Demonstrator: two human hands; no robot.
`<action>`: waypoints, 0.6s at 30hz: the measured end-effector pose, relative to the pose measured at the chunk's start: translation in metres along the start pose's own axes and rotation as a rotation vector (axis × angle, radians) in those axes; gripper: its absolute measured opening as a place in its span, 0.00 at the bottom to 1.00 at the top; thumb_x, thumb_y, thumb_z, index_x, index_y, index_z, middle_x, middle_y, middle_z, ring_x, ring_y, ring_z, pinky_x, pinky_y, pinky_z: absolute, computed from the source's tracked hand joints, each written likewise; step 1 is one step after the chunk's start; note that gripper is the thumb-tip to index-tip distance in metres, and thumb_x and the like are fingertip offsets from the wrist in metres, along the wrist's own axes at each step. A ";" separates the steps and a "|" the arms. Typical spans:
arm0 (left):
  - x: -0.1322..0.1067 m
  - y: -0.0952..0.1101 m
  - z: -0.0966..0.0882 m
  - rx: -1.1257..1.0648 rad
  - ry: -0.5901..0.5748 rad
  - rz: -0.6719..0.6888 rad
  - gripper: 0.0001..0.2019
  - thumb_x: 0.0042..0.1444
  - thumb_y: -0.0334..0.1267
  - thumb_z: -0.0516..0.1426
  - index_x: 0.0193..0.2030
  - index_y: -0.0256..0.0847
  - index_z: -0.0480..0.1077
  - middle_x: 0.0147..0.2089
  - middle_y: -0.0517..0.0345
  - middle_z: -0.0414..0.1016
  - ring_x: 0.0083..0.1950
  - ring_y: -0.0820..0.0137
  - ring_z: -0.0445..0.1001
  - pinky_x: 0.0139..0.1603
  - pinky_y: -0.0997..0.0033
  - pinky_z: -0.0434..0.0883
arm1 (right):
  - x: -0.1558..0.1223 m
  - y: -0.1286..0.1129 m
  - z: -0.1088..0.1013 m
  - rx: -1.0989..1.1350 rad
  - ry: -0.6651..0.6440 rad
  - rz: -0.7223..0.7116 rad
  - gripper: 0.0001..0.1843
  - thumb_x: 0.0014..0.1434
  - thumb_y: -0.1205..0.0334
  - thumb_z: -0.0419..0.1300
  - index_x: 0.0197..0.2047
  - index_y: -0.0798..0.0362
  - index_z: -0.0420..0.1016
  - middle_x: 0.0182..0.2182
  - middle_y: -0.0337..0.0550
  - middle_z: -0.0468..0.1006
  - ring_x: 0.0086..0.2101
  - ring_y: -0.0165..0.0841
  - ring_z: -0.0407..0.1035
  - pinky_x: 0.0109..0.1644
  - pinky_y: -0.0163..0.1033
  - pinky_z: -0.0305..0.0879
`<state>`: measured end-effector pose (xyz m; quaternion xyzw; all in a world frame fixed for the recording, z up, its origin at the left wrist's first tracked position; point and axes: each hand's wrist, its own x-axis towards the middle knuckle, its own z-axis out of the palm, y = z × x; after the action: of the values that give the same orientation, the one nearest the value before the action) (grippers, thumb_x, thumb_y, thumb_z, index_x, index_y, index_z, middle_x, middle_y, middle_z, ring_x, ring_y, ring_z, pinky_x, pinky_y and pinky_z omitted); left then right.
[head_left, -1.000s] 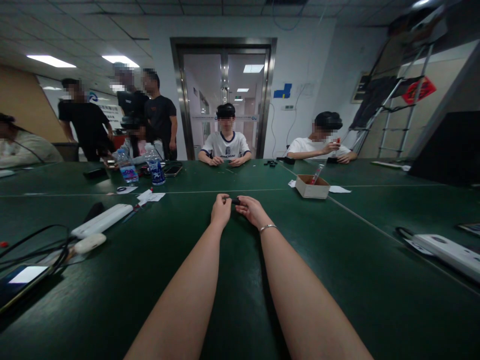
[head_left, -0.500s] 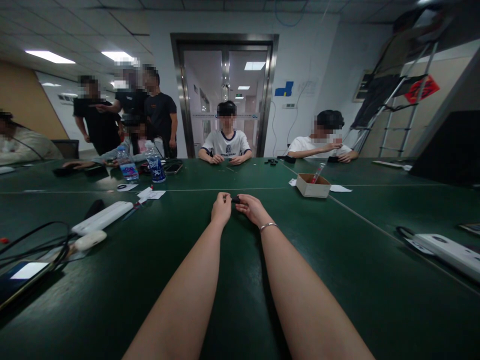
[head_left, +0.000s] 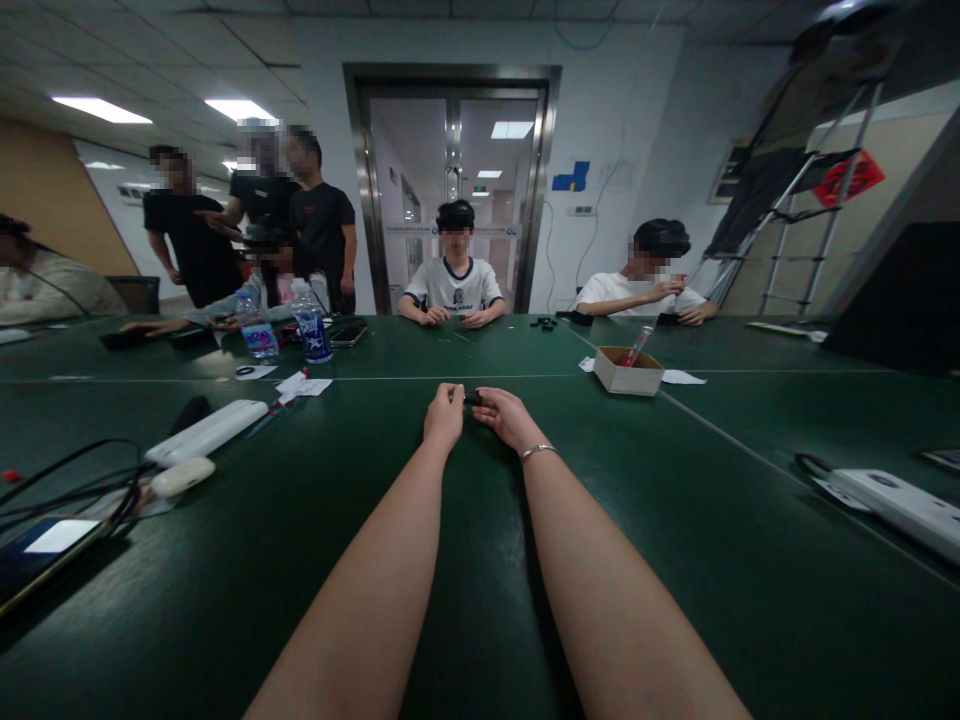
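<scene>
Both arms reach forward over the green table (head_left: 480,620). Between my fingertips is a small dark object (head_left: 472,398), too small to name. My right hand (head_left: 507,415), with a bracelet at the wrist, is closed on its right end. Its left end meets the fingers of my left hand (head_left: 445,413), which are pinched together. Whether those fingers hold that end or another small piece is hidden. The hands are close together but apart, just above the table or resting on it; I cannot tell which.
A shallow box (head_left: 628,372) with a clear tube stands ahead to the right. Left are a white power strip (head_left: 206,433), cables, a phone (head_left: 52,555) and two bottles (head_left: 312,325). Another power strip (head_left: 904,505) lies right. People sit across the table; someone is on a ladder (head_left: 795,230).
My hands and the small dark object stay almost in place. The view shifts very slightly.
</scene>
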<state>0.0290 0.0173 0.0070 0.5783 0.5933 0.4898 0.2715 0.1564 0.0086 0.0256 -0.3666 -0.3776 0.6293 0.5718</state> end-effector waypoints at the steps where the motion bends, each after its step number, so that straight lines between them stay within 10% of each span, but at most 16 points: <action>1: 0.000 -0.001 0.001 0.004 0.000 0.006 0.16 0.61 0.50 0.45 0.43 0.44 0.67 0.34 0.56 0.73 0.32 0.68 0.70 0.34 0.70 0.66 | 0.000 0.000 0.000 0.000 0.001 0.002 0.04 0.57 0.74 0.57 0.33 0.59 0.73 0.25 0.44 0.75 0.22 0.30 0.72 0.27 0.32 0.71; 18: -0.006 0.007 -0.005 0.028 0.008 -0.010 0.14 0.60 0.48 0.47 0.42 0.44 0.68 0.39 0.54 0.74 0.35 0.68 0.71 0.36 0.70 0.66 | 0.002 0.002 -0.002 -0.002 -0.013 -0.018 0.02 0.55 0.72 0.60 0.33 0.57 0.73 0.25 0.43 0.75 0.23 0.29 0.72 0.27 0.32 0.71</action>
<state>0.0290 0.0094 0.0139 0.5771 0.6041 0.4825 0.2632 0.1569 0.0105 0.0226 -0.3595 -0.3853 0.6262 0.5746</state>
